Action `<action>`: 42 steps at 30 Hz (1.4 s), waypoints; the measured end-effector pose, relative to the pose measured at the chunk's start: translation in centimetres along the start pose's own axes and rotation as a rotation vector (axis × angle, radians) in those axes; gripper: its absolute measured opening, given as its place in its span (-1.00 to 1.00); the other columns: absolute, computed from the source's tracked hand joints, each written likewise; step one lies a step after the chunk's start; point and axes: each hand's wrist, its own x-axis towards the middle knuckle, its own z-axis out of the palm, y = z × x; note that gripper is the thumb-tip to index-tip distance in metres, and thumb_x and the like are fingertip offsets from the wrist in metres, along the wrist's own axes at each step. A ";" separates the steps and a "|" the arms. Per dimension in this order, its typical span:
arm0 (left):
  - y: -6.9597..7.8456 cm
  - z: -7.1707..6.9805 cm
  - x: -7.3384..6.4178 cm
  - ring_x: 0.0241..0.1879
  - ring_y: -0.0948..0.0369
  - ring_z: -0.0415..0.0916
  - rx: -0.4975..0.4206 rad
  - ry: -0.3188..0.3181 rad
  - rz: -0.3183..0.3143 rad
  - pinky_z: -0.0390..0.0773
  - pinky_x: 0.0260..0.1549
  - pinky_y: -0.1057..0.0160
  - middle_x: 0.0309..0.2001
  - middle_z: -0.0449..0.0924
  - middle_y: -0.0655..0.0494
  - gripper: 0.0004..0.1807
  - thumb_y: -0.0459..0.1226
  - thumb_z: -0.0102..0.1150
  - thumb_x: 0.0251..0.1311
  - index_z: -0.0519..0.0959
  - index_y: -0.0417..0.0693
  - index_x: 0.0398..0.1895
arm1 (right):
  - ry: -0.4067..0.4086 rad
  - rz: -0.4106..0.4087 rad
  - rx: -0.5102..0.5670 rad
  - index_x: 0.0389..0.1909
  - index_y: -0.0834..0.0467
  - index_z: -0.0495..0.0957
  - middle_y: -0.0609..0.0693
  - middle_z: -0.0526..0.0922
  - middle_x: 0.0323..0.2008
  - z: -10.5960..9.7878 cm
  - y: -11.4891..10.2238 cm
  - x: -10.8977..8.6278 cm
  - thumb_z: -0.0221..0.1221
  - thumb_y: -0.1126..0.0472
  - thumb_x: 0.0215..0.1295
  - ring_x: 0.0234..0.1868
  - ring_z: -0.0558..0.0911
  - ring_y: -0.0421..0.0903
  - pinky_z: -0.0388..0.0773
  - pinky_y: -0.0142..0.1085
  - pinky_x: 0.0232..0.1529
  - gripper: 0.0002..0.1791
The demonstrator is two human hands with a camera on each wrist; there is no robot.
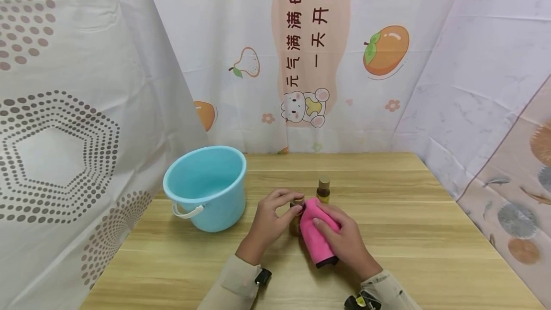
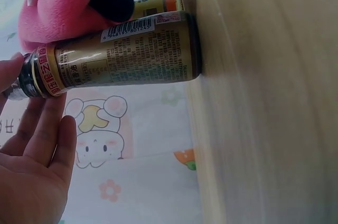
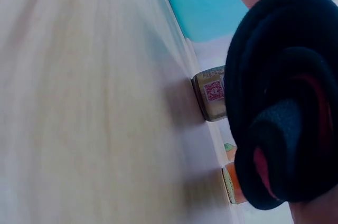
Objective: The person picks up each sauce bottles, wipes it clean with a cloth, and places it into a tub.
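My left hand [image 1: 270,216] pinches a dark glass bottle with a gold label [image 2: 127,55] near its cap, thumb on one side and fingers on the other. Upright on the table, the bottle shows fine print and a barcode in the left wrist view. In my right hand [image 1: 346,240] is a bunched pink cloth [image 1: 317,236] with a black edge, held against the bottle's upper side. The cloth's folded black end [image 3: 285,97] covers much of the right wrist view. Just behind the cloth stands a second bottle [image 1: 323,191] with a yellow label, partly hidden.
A light blue bucket [image 1: 224,209] with a white handle stands on the left of the wooden table [image 1: 413,233]. Printed curtains [image 1: 241,27] hang behind the table and along both sides.
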 end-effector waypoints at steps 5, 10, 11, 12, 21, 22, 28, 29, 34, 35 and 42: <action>0.0 0.0 0.1 0.14 0.23 0.64 -0.004 -0.003 0.020 0.67 0.14 0.10 0.08 0.68 0.20 -0.71 -0.21 0.33 0.38 0.73 0.05 0.13 | 0.025 -0.034 0.016 0.29 -0.18 0.62 -0.11 0.62 0.26 -0.1 -0.1 0.0 0.34 0.08 0.41 0.02 0.67 -0.13 0.70 -0.34 -0.10 -0.55; -0.1 0.1 0.0 0.13 0.22 0.65 -0.009 -0.007 0.034 0.67 0.14 0.10 0.08 0.68 0.19 -0.72 -0.22 0.32 0.39 0.72 0.05 0.13 | -0.012 0.019 0.009 0.26 -0.22 0.63 -0.14 0.61 0.27 0.0 0.1 0.0 0.34 0.01 0.40 0.03 0.67 -0.12 0.69 -0.35 -0.06 -0.57; -0.1 0.0 0.0 0.13 0.22 0.65 -0.009 -0.007 0.034 0.67 0.14 0.10 0.08 0.69 0.19 -0.72 -0.22 0.32 0.40 0.72 0.05 0.13 | -0.020 0.034 0.001 0.26 -0.22 0.63 -0.15 0.61 0.28 0.0 0.1 0.0 0.34 -0.02 0.39 0.04 0.67 -0.12 0.68 -0.35 -0.04 -0.57; -0.1 0.0 0.0 0.13 0.23 0.65 -0.010 -0.007 0.032 0.66 0.15 0.09 0.08 0.69 0.19 -0.72 -0.22 0.32 0.40 0.72 0.06 0.14 | -0.026 0.044 -0.006 0.26 -0.22 0.63 -0.15 0.61 0.28 0.0 0.1 0.0 0.34 -0.03 0.39 0.04 0.67 -0.12 0.68 -0.35 -0.04 -0.57; -0.1 0.1 0.0 0.15 0.21 0.64 -0.021 -0.011 0.027 0.66 0.16 0.07 0.10 0.68 0.18 -0.72 -0.24 0.30 0.41 0.71 -0.01 0.14 | -0.056 0.119 -0.045 0.25 -0.17 0.65 -0.14 0.68 0.19 -0.1 0.0 0.2 0.36 -0.05 0.37 -0.08 0.70 -0.15 0.66 -0.35 -0.09 -0.56; -0.1 0.1 0.0 0.15 0.21 0.64 -0.023 -0.012 0.028 0.66 0.16 0.07 0.10 0.68 0.18 -0.72 -0.24 0.30 0.41 0.71 -0.02 0.14 | -0.060 0.127 -0.051 0.25 -0.17 0.65 -0.14 0.68 0.18 -0.1 0.0 0.2 0.36 -0.04 0.37 -0.09 0.70 -0.16 0.66 -0.34 -0.09 -0.56; -0.2 0.1 -0.1 0.17 0.22 0.64 -0.027 -0.017 0.016 0.64 0.18 0.09 0.12 0.69 0.20 -0.71 -0.25 0.29 0.41 0.71 0.03 0.15 | -0.080 0.176 -0.093 0.25 -0.13 0.66 -0.10 0.71 0.14 0.1 0.3 0.2 0.37 0.03 0.37 -0.13 0.69 -0.20 0.65 -0.36 -0.12 -0.56; -0.2 0.1 -0.1 0.17 0.22 0.64 -0.029 -0.017 0.013 0.64 0.18 0.10 0.11 0.69 0.20 -0.72 -0.26 0.29 0.41 0.71 0.02 0.15 | -0.083 0.180 -0.095 0.25 -0.12 0.66 -0.09 0.71 0.14 0.1 0.4 0.2 0.37 0.04 0.37 -0.14 0.69 -0.20 0.65 -0.36 -0.13 -0.56; -0.2 0.1 -0.1 0.17 0.23 0.64 -0.049 -0.016 -0.009 0.62 0.21 0.12 0.10 0.71 0.22 -0.73 -0.25 0.30 0.40 0.71 0.00 0.12 | -0.094 0.179 -0.115 0.26 -0.08 0.66 -0.04 0.72 0.11 0.1 0.5 0.1 0.38 0.05 0.35 -0.18 0.67 -0.21 0.63 -0.37 -0.17 -0.54; -0.3 0.1 -0.2 0.17 0.23 0.64 -0.054 -0.017 -0.016 0.61 0.22 0.12 0.09 0.72 0.23 -0.73 -0.24 0.32 0.40 0.72 0.02 0.12 | -0.096 0.181 -0.120 0.26 -0.08 0.66 -0.03 0.72 0.11 0.1 0.5 0.1 0.39 0.04 0.35 -0.18 0.66 -0.21 0.62 -0.37 -0.18 -0.54; -0.3 0.2 -0.2 0.19 0.22 0.58 -0.026 -0.005 -0.077 0.62 0.20 0.04 0.11 0.64 0.23 -0.68 -0.15 0.42 0.29 0.73 0.19 0.11 | -0.099 0.190 -0.130 0.26 -0.10 0.66 -0.02 0.72 0.10 0.1 0.6 0.1 0.39 0.03 0.35 -0.21 0.65 -0.20 0.61 -0.37 -0.21 -0.54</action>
